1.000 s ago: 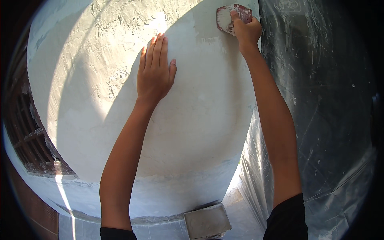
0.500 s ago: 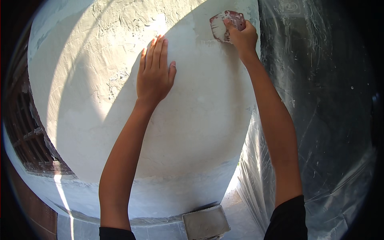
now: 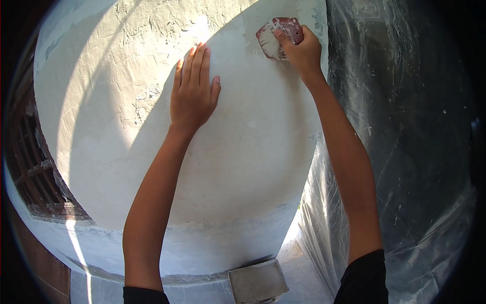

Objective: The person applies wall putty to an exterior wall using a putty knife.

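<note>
My right hand (image 3: pixel 305 49) grips a dark red, plaster-smeared scraper (image 3: pixel 280 38) with angled corners, held near the top right of the wall (image 3: pixel 243 147). Its thumb lies over the near face of the scraper, and the other fingers are hidden behind it. Lower down and to the left, my left hand (image 3: pixel 192 88) lies flat against the wall with fingers stretched upward and the thumb apart. The wall is pale and mostly smooth, rougher at the sunlit upper left.
Clear plastic sheeting (image 3: pixel 405 152) hangs along the right, past the wall's edge. On the floor below stands a rectangular tray (image 3: pixel 258 281) of grey material. A dark brown wooden lattice (image 3: pixel 38 172) is set in the wall at left.
My right hand has shifted the scraper slightly left and down, tilting it a little. My left hand stays flat on the wall, and the whole view has slid slightly.
</note>
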The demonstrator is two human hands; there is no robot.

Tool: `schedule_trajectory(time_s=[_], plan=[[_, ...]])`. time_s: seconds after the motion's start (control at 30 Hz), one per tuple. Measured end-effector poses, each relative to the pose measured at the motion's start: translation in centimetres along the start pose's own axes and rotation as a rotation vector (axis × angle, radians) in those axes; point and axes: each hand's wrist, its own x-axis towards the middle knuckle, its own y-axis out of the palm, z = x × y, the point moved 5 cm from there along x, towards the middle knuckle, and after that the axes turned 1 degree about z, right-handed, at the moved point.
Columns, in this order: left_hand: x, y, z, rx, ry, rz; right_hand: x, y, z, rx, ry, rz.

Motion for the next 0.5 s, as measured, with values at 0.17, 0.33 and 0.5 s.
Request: schedule_trajectory(time_s=[0.17, 0.33, 0.5], plan=[[0.0, 0.0, -0.1, -0.008, -0.006, 0.000, -0.3, -1.4, -0.9, 0.222, 0.191, -0.134], [0.1, -0.2, -0.1, 0.002, 0.005, -0.009, -0.4, -1.6, -2.7, 0.102, 0.214, -0.125], [-0.1, -0.1, 0.1, -0.005, 0.000, -0.010, -1.9, -1.0, -1.0, 0.068, 0.074, -0.029]])
